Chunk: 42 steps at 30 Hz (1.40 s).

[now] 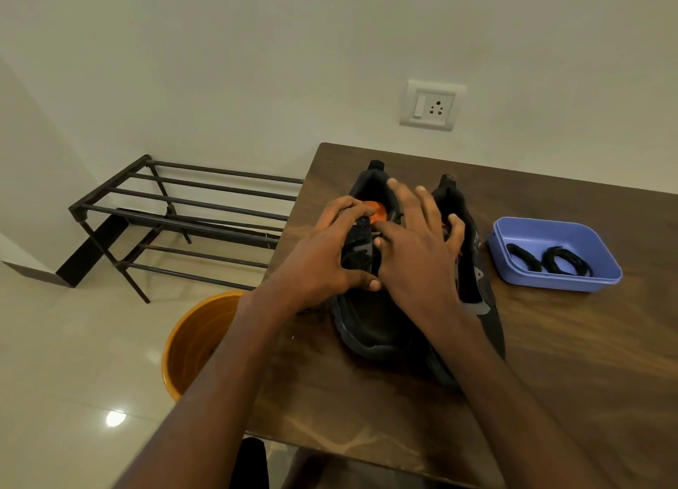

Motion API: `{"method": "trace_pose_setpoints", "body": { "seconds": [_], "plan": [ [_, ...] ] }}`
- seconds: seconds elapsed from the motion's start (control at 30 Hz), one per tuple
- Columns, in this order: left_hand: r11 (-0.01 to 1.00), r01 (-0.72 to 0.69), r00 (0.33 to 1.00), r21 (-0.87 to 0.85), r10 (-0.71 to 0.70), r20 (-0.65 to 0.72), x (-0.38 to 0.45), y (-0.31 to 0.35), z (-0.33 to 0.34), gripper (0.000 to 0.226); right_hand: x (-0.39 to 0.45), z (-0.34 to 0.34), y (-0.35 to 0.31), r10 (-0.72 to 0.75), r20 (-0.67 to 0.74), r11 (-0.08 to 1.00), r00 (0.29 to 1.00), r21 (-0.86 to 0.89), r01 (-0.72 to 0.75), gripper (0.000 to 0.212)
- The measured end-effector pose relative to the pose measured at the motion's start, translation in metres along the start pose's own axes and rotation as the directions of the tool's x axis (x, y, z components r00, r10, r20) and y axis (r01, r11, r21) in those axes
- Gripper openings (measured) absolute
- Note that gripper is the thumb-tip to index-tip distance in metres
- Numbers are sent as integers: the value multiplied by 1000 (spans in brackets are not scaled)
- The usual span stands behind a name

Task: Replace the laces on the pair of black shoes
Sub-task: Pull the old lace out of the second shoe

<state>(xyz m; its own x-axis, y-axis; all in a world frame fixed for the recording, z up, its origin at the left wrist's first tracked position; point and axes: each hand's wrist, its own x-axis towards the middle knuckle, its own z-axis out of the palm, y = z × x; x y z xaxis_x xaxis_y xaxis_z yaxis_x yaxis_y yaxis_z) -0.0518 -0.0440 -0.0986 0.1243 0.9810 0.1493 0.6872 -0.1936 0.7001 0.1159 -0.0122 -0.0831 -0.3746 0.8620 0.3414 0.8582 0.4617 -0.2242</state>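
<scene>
Two black shoes stand side by side on the brown wooden table (550,360), toes toward me. My left hand (323,257) grips the tongue and lace area of the left shoe (367,327), whose orange insole shows at the opening. My right hand (418,246) lies over the gap between the shoes, fingers spread, thumb and forefinger down at the left shoe's laces. The right shoe (473,268) is mostly hidden behind that hand. A blue plastic tray (572,231) to the right holds two coiled black laces (565,261).
An orange bucket (187,345) stands on the tiled floor at the table's left edge. A black metal shoe rack (176,217) sits against the wall further left. A white wall socket (431,105) is above the table's far edge.
</scene>
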Motion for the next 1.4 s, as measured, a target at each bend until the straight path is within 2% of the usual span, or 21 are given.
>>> {"method": "trace_pose_setpoints", "body": {
  "seconds": [0.07,0.13,0.2,0.27,0.3,0.33,0.4,0.43,0.5,0.57,0.6,0.67,0.77,0.97,1.23,1.4],
  "plan": [
    [1000,0,1000,6,0,3,0,0,1,105,0,5,0,23,-94,999,995,44,-19,15],
    [1000,5,1000,1,-5,1,0,1,1,103,-2,3,2,119,-288,987,950,141,-81,16],
    [1000,12,1000,-8,-12,0,1,2,0,103,-3,-8,6,261,-495,947,829,296,-121,16],
    [1000,21,1000,-12,-21,-3,1,3,-1,104,-4,-23,10,319,-611,922,725,376,-88,15],
    [1000,20,1000,-13,-20,-2,1,3,0,104,-4,-28,11,303,-617,931,726,355,-86,19],
    [1000,18,1000,-17,-18,0,1,2,0,104,-4,-31,10,256,-586,953,769,285,-101,29],
    [999,14,1000,-29,-14,3,0,2,0,103,-6,-26,6,112,-427,993,897,83,-85,49],
    [1000,9,1000,-27,-9,1,1,2,1,102,-6,-20,4,46,-324,999,945,17,-43,52],
    [1000,0,1000,-16,0,-6,0,0,1,103,-4,-8,-1,2,-102,1000,995,-13,-3,42],
    [1000,-4,1000,-5,4,-11,0,-1,1,104,-1,1,-4,32,-8,999,999,12,-32,24],
    [1000,-3,1000,-3,3,-12,0,-1,1,104,-1,2,-3,41,-45,999,998,29,-39,17],
    [1000,2,1000,-5,-2,-9,0,0,1,102,-1,3,3,93,-216,994,972,83,-76,14],
    [1000,0,1000,-7,0,-5,1,3,1,100,-2,-1,11,261,-383,956,886,232,-181,16],
    [1000,18,1000,20,-17,-21,0,5,-1,94,-5,3,13,294,-349,940,890,272,-204,12],
    [995,24,1000,93,-22,-22,0,9,-1,73,4,6,22,297,-363,948,883,225,-226,12],
    [995,26,999,95,-22,-41,-2,12,-1,68,5,12,22,298,-406,922,864,356,-151,12]
  ]
}}
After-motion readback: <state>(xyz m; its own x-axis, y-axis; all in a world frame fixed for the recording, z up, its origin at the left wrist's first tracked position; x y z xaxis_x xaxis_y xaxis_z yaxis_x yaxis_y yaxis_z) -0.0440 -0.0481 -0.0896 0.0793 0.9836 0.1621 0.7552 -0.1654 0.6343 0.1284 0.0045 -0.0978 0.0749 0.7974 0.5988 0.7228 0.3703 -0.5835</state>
